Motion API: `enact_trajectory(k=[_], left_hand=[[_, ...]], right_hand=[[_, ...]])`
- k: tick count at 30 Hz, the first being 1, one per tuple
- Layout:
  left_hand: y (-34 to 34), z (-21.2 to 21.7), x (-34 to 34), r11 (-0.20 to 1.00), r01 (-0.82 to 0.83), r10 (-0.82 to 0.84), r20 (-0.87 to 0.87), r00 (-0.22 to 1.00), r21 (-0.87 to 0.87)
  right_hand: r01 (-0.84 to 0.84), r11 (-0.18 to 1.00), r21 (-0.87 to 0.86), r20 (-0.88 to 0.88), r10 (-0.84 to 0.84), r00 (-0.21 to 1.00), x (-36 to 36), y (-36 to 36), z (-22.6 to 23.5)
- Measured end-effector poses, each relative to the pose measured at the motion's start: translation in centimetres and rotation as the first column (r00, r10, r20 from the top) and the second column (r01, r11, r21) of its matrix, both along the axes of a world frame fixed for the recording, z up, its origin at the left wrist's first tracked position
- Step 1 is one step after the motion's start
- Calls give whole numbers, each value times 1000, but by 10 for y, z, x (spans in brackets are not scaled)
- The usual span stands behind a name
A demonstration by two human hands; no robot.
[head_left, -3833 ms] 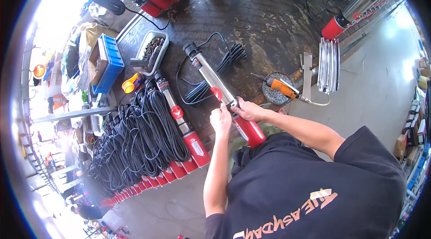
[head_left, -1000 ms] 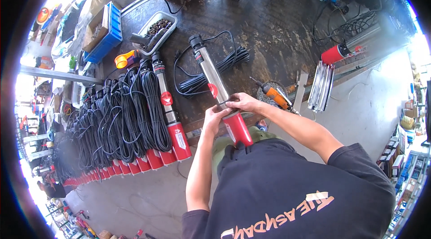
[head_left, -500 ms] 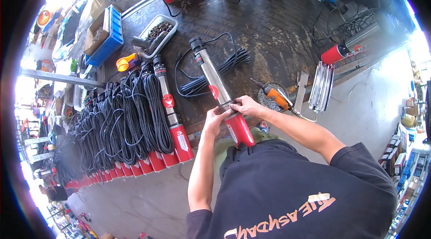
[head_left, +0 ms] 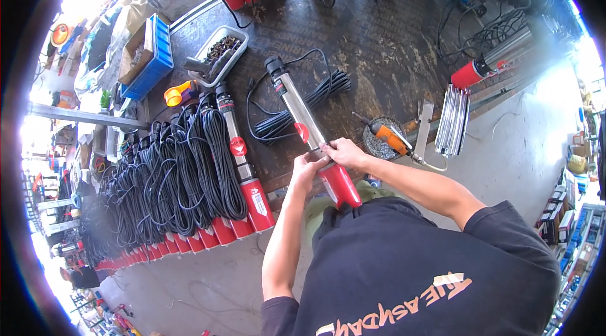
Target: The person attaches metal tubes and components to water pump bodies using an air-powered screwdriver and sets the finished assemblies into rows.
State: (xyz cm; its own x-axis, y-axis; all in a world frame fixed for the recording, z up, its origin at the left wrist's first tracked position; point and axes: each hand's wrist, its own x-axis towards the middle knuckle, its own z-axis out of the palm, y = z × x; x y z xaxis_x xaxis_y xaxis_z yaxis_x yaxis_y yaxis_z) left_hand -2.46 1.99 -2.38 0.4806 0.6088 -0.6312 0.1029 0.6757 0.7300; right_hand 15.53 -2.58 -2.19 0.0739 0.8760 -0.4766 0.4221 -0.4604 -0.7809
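A long pump (head_left: 297, 108) with a steel tube and a red lower end lies on the dark workbench (head_left: 391, 52), its red end toward me. My left hand (head_left: 307, 170) and my right hand (head_left: 341, 151) both grip it where the steel meets the red section. Its black cable (head_left: 303, 105) lies coiled beside the tube on the bench. What my fingers do at the joint is hidden.
A row of similar red-ended pumps (head_left: 243, 165) with coiled black cables fills the bench to my left. An orange power screwdriver (head_left: 391, 138) rests on a round dish to my right. Steel strips (head_left: 453, 120), a grey tray of parts (head_left: 221, 52) and a blue crate (head_left: 154, 52) lie farther off.
Both hands stay on the same pump at the joint. My head has shifted, so the bench sits slightly differently in view.
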Motion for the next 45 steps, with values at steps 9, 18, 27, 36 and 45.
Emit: enact_trajectory(k=[9,18,27,36,45], left_hand=[[-5,7,-4,997,-51,61,171,983,-62],[-3,-6,3,988,-134,145,180,973,-74],[-8,-5,18,967,-226,239,123,963,-117],[-23,4,49,937,-350,351,-19,936,8],[-24,-38,66,900,-330,410,-299,861,285]], right_hand=[[-20,998,61,75,15,997,2,3,8],[-78,996,41,80,75,994,5,7,19],[-123,992,-3,4,123,992,17,5,17],[-303,945,122,750,113,652,75,-20,43],[-794,604,72,910,286,301,114,-76,20]])
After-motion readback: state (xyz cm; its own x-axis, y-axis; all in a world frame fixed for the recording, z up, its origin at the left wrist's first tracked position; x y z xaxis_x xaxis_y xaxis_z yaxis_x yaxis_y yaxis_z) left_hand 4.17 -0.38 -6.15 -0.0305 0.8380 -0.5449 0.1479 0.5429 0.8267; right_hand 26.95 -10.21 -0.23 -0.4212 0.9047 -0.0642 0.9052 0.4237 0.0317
